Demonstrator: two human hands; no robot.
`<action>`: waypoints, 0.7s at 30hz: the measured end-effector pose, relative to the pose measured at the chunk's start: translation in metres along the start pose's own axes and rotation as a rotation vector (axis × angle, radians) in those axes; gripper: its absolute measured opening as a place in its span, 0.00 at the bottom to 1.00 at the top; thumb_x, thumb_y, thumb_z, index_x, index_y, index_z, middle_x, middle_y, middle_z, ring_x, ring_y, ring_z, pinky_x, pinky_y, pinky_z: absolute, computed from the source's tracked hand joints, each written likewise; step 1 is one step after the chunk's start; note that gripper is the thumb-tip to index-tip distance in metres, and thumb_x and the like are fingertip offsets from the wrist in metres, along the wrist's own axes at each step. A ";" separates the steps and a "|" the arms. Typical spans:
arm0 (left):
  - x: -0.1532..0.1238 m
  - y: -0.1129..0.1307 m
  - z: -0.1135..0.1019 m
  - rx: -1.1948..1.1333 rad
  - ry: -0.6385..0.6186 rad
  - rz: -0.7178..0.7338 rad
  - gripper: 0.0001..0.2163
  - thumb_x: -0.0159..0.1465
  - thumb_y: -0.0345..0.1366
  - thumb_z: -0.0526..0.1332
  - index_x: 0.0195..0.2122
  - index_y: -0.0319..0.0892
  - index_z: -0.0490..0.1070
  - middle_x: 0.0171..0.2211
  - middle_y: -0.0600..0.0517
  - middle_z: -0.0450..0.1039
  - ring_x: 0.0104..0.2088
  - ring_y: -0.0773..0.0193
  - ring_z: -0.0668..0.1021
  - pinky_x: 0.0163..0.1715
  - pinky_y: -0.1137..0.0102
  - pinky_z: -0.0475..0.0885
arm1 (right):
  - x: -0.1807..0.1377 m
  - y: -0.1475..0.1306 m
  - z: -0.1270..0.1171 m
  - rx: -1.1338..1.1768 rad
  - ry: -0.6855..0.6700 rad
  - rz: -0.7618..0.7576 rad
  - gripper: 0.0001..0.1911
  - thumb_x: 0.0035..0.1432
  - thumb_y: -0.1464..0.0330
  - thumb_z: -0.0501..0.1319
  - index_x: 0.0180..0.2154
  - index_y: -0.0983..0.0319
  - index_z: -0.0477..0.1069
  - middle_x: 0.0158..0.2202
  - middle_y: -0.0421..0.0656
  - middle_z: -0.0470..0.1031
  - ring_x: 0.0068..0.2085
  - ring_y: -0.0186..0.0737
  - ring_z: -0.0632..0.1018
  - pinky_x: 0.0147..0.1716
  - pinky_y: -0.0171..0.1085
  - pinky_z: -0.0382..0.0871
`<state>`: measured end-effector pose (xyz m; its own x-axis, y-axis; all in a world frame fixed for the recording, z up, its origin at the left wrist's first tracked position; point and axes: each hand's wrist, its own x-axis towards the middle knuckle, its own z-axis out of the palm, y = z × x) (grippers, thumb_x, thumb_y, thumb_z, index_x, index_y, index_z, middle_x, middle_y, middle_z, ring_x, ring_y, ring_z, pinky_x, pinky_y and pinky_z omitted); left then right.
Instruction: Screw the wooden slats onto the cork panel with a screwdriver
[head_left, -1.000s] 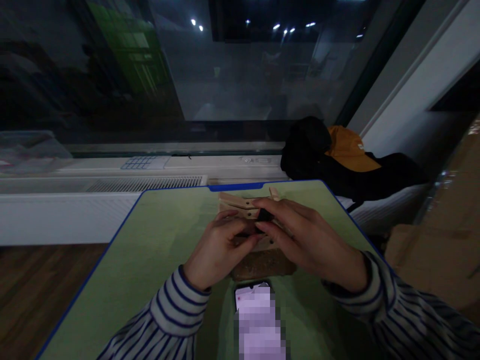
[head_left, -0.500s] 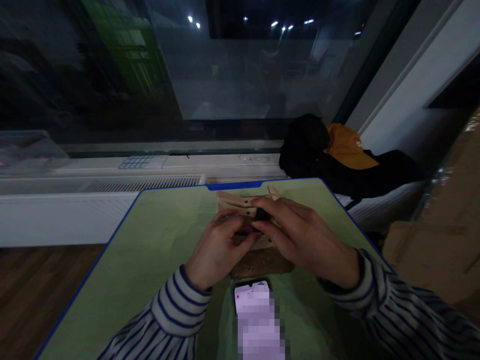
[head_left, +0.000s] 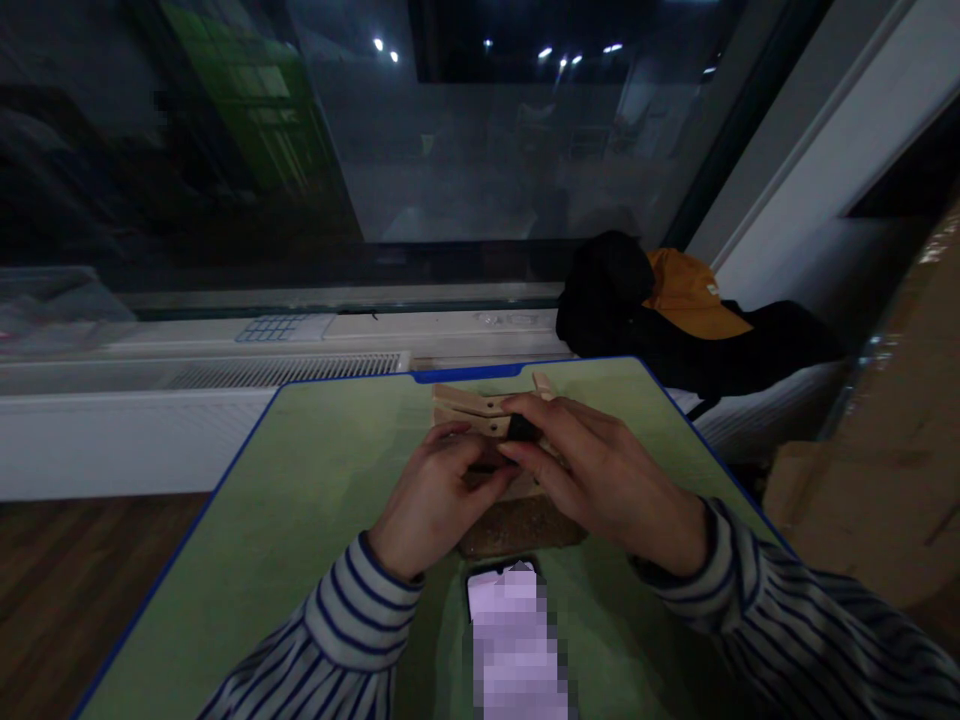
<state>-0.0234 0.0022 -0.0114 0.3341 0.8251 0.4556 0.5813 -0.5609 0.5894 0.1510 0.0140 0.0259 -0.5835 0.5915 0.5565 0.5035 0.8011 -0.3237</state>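
Note:
Light wooden pieces with small dark holes point(head_left: 463, 400) lie near the far edge of the table, partly under both hands. My right hand point(head_left: 600, 460) pinches a short black object point(head_left: 523, 428) between thumb and fingers, just over the wood. Its kind does not show. From the left, my left hand point(head_left: 442, 480) reaches in with curled fingers, thumb and forefinger close together against the wooden pieces. What lies between them is hidden. Below the hands is a brown, shiny slab point(head_left: 517, 528). Nearer to me lies a phone point(head_left: 502, 585) with a lit, blurred screen.
The green tabletop point(head_left: 322, 480) has a blue rim. Beyond it are a white radiator point(head_left: 150, 430), a window sill and a dark window. Black clothing point(head_left: 604, 290) and an orange cap point(head_left: 694, 295) lie at the back right. A cardboard box point(head_left: 862, 480) stands on the right.
Almost nothing differs. The view has shifted very slightly, and both hands keep their places and grips at the wooden pieces.

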 end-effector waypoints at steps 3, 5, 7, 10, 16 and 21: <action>0.000 -0.001 0.001 0.024 -0.011 0.014 0.04 0.60 0.32 0.60 0.29 0.40 0.72 0.30 0.52 0.78 0.35 0.61 0.78 0.47 0.62 0.69 | -0.001 0.001 0.000 -0.004 0.022 0.004 0.15 0.62 0.69 0.54 0.50 0.64 0.61 0.44 0.48 0.74 0.45 0.40 0.75 0.45 0.39 0.70; 0.000 -0.001 0.001 0.026 -0.017 0.023 0.04 0.60 0.32 0.60 0.28 0.40 0.72 0.29 0.52 0.78 0.35 0.61 0.78 0.48 0.62 0.68 | -0.002 0.000 0.000 0.003 0.017 0.020 0.16 0.61 0.69 0.55 0.51 0.64 0.60 0.44 0.48 0.74 0.43 0.39 0.75 0.44 0.38 0.70; -0.001 -0.001 0.000 0.023 -0.017 0.023 0.04 0.59 0.31 0.61 0.28 0.40 0.72 0.28 0.53 0.78 0.34 0.62 0.78 0.48 0.62 0.68 | -0.002 -0.001 -0.002 0.018 -0.005 0.039 0.19 0.61 0.69 0.55 0.54 0.63 0.58 0.45 0.47 0.74 0.44 0.38 0.75 0.45 0.38 0.70; -0.001 -0.002 0.000 0.031 -0.021 0.015 0.05 0.59 0.31 0.61 0.26 0.40 0.71 0.27 0.53 0.77 0.34 0.61 0.78 0.48 0.62 0.68 | -0.001 -0.004 -0.004 0.044 -0.032 0.033 0.24 0.60 0.71 0.55 0.57 0.62 0.54 0.48 0.46 0.72 0.47 0.37 0.73 0.48 0.37 0.68; -0.001 -0.002 -0.001 0.038 -0.023 0.030 0.04 0.60 0.31 0.60 0.29 0.40 0.73 0.30 0.52 0.78 0.36 0.61 0.78 0.48 0.62 0.68 | 0.001 -0.002 -0.004 0.068 -0.027 -0.030 0.21 0.62 0.72 0.53 0.56 0.61 0.56 0.49 0.44 0.72 0.48 0.36 0.73 0.49 0.37 0.66; 0.000 -0.002 -0.001 0.010 -0.035 0.022 0.04 0.59 0.32 0.60 0.30 0.41 0.73 0.30 0.52 0.78 0.37 0.61 0.78 0.48 0.61 0.68 | -0.001 0.000 -0.004 0.035 -0.035 -0.022 0.16 0.61 0.70 0.54 0.51 0.64 0.60 0.47 0.46 0.73 0.47 0.36 0.73 0.48 0.38 0.67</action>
<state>-0.0252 0.0030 -0.0121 0.3730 0.8143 0.4447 0.5808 -0.5787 0.5725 0.1542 0.0136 0.0288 -0.6162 0.5763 0.5368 0.4685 0.8161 -0.3384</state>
